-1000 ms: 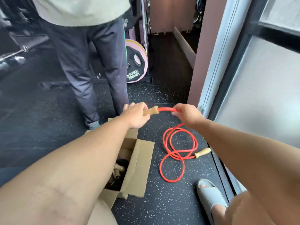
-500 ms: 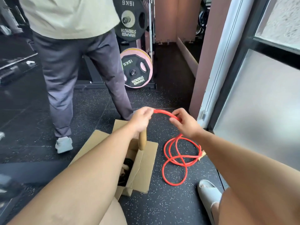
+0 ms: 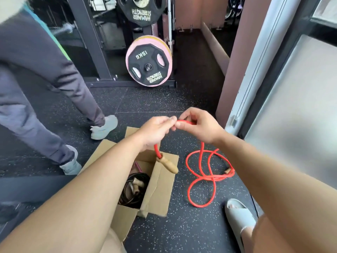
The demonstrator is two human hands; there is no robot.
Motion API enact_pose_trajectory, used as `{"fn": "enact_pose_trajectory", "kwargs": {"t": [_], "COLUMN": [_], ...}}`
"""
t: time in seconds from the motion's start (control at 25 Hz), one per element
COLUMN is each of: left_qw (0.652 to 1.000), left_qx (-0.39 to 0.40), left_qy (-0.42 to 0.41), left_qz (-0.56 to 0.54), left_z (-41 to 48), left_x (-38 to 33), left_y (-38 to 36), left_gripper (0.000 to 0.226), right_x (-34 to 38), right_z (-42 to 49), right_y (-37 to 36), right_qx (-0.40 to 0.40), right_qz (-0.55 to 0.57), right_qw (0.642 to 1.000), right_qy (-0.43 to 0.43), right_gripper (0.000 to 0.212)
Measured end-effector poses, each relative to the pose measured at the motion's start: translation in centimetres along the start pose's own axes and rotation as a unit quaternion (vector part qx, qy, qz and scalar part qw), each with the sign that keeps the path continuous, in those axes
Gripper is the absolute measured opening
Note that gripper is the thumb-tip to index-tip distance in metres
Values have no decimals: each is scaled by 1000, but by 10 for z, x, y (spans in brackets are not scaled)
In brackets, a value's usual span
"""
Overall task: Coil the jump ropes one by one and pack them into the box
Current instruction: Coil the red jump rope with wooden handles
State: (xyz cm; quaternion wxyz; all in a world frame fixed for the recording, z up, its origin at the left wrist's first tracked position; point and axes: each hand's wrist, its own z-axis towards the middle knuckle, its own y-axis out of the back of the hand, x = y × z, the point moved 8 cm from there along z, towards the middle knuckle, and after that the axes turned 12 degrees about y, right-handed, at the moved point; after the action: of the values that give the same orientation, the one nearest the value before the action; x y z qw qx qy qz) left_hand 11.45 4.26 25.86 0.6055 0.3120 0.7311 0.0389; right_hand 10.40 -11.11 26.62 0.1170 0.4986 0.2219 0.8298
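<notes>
The red jump rope [image 3: 200, 178] is lying mostly in loose loops on the speckled floor [image 3: 164, 103] at five o'clock of the hands, its upper end arching between them. The left hand [image 3: 155, 131] is pinching the cord in curled fingers, a wooden handle [image 3: 168, 164] dangling beneath it over the cardboard box [image 3: 160, 190], while the right hand [image 3: 198, 126], just beside at three o'clock, is gripping the cord too. A coiled black rope [image 3: 134, 189] is sitting inside the box at seven o'clock, and a weight plate [image 3: 148, 61] is standing at twelve.
</notes>
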Motion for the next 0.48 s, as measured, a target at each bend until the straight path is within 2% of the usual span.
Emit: {"fn": "enact_pose_trajectory", "kwargs": {"t": [0.08,0.16,0.28,0.4,0.44,0.48], "left_qw": [983,953,915,869,854,839], "left_qx": [17,30,49,90,101,102], "left_qy": [50,71,67,76,76,73], "left_qz": [-174,-292,-394,-480,-505,-529], "left_z": [6,10,16,12,10,10], "left_x": [4,5,7,1,-3,-5], "left_y": [3,5,5,-10,-15,-18], "left_gripper": [36,35,34,31,30,28], "right_x": [-15,-23,-21,-28,-30,-31], "right_z": [2,2,2,2,0,-3], "right_y": [1,-7,-39,-54,-57,-62], "right_qx": [12,27,89,150,167,177], "right_qz": [19,36,76,31,12,22], "right_qw": [999,998,991,983,980,977], "right_qy": [-32,-46,-61,-100,-112,-119], "right_gripper": [34,48,87,132,137,130]}}
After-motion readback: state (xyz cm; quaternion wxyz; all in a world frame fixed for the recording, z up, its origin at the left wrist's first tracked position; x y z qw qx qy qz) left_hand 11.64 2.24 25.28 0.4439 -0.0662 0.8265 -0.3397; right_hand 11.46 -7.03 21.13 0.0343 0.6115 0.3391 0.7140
